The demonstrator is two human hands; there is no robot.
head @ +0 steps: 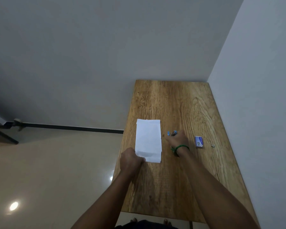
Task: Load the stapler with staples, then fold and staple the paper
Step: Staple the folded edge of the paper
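Note:
A folded white paper [148, 139] lies flat on the wooden table [172, 179], near its left edge. My left hand [130, 160] pinches the paper's near left corner. My right hand [177, 139], with a green band on the wrist, is closed over a small blue stapler [171, 133], whose blue tip and metal part stick out past the fingers, just right of the paper. A small blue-and-white staple box [198, 141] lies on the table to the right of that hand.
A tiny grey scrap [213, 145] lies right of the box. White walls close in behind and along the table's right side. The tiled floor drops away past the left edge, and the table's near edge sits close to my body.

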